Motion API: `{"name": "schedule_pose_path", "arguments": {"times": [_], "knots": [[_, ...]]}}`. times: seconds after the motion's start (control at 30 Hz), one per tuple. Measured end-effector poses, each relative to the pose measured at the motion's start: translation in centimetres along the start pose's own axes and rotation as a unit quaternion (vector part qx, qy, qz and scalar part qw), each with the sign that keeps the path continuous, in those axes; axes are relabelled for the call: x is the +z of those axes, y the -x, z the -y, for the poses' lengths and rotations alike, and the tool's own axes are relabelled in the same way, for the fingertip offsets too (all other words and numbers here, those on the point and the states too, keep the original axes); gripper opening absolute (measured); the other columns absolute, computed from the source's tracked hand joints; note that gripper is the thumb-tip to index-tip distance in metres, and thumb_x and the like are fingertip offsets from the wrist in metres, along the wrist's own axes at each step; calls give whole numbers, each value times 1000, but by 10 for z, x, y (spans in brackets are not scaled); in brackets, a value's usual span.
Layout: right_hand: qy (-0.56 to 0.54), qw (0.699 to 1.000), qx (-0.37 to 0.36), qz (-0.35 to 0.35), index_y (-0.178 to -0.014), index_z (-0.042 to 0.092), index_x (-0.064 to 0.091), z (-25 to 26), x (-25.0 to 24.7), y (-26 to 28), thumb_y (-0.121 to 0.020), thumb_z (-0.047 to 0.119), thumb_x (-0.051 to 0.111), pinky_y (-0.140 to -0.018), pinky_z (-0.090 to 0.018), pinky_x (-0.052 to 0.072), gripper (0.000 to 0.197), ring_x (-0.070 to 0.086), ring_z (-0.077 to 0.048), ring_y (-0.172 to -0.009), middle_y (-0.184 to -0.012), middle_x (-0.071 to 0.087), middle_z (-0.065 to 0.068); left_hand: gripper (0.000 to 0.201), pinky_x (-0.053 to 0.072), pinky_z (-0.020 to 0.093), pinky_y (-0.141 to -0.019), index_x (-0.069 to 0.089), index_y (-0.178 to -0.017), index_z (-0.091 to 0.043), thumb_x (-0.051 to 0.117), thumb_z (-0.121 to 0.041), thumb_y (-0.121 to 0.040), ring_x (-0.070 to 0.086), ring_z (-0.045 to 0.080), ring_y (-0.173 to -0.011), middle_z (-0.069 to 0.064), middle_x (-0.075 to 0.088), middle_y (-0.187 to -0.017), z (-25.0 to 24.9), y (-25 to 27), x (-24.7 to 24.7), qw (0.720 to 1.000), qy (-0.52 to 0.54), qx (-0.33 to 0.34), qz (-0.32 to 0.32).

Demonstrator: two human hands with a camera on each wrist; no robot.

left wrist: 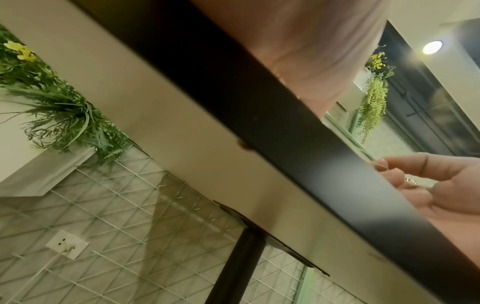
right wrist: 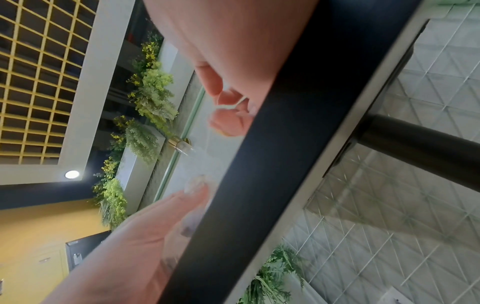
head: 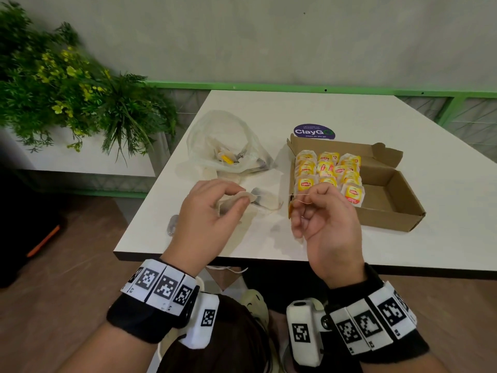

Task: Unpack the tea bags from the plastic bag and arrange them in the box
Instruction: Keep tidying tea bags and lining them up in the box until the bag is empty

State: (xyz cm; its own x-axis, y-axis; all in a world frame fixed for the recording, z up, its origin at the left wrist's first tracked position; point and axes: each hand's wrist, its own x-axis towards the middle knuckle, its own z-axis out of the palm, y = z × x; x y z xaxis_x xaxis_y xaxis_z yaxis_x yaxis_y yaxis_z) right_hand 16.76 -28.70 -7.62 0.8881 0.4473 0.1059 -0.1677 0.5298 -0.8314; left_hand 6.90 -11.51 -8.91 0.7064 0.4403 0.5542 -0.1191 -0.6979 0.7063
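Hands: left hand [head: 208, 211] and right hand [head: 326, 222] are left bare; no gloves are worn.
Wrist bands: a black fabric cuff is worn on each wrist, ringed by white blocks printed with black square codes.
Wrist cameras: a white rounded housing bearing one black code is strapped under each wrist.
Lap: dark clothing is seen below.

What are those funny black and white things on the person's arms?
Each wrist wears a black band with white tiles printed with square black codes. A white camera block with its own code hangs under each wrist. The hands are bare, with no gloves.
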Motion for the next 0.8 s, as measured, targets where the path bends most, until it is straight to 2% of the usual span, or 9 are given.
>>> {"name": "schedule_pose_path", "arguments": {"times": [0.07, 0.17, 0.27, 0.33, 0.43, 0.53, 0.67, 0.73, 0.8], "knots": [[13, 1000, -4, -10, -73, 12, 52, 0, 1, 1, -83, 7, 52, -45, -25, 21, 12, 47, -19, -48, -78, 62, -11, 8, 46, 21, -87, 73, -91, -36, 74, -29, -91, 60, 8, -105, -24, 69, -96, -7, 0, -2, 999, 42, -17, 11], [47, 999, -21, -17, -71, 17, 63, 1, 3, 4, -96, 3, 53, -40, -24, 12, 30, 43, -18, -47, -85, 63, -15, 12, 42, 12, -81, 75, -87, -32, 75, -21, -92, 63, 9, -97, -18, 72, -90, -13, -2, 1, 996, 80, -24, 26], [77, 997, -25, -16, -82, 12, 65, 2, 6, 5, -100, 7, 54, -37, -18, 19, 22, 40, -16, -45, -86, 63, -21, 9, 40, 13, -76, 78, -86, -25, 72, -29, -90, 64, 12, -90, -12, 74, -89, -17, -6, 6, 995, 92, -7, 49], [91, 995, -30, -13, -89, 6, 61, 1, 6, 4, -100, 8, 55, -37, -17, 28, 13, 40, -15, -43, -80, 66, -16, 9, 42, 19, -70, 79, -87, -26, 72, -31, -89, 64, 15, -84, -7, 74, -90, -21, -9, 8, 991, 118, -7, 68], [92, 995, -28, -22, -89, 7, 62, -2, 6, 2, -99, 9, 58, -38, -19, 29, 10, 37, -12, -41, -61, 55, -7, 14, 45, 29, -62, 80, -87, -19, 76, -33, -88, 60, 16, -71, 0, 76, -85, -32, -14, 7, 978, 177, -58, 92], [65, 997, -23, -24, -89, 7, 61, -1, 6, 1, -98, 5, 58, -36, -17, 25, 10, 31, -8, -41, -55, 44, -2, 22, 40, 19, -57, 76, -81, -8, 72, -28, -89, 50, 8, -62, 0, 66, -68, -40, -21, -2, 959, 186, -100, 187], [95, 994, -54, -19, -88, 9, 67, -7, 3, -3, -95, 6, 64, -41, -20, 31, 8, 37, -11, -45, -59, 51, -3, 18, 43, 23, -67, 76, -84, -11, 72, -25, -93, 54, 11, -70, 2, 67, -71, -54, -19, -11, 938, 181, -91, 280], [121, 991, -64, 3, -86, 13, 73, -10, 3, -4, -90, 10, 71, -52, -31, 42, 6, 47, -22, -58, -70, 59, -12, 16, 48, 26, -72, 77, -87, -11, 70, -24, -92, 61, 14, -74, -1, 72, -78, -63, -17, -12, 939, 205, -68, 268], [130, 989, -61, 40, -90, 7, 75, -10, 2, -3, -89, 3, 70, -57, -37, 49, 6, 55, -21, -64, -72, 65, -11, 17, 52, 30, -76, 78, -90, -9, 71, -25, -91, 66, 20, -79, 6, 76, -85, -70, -18, -11, 945, 241, -53, 215]]}}
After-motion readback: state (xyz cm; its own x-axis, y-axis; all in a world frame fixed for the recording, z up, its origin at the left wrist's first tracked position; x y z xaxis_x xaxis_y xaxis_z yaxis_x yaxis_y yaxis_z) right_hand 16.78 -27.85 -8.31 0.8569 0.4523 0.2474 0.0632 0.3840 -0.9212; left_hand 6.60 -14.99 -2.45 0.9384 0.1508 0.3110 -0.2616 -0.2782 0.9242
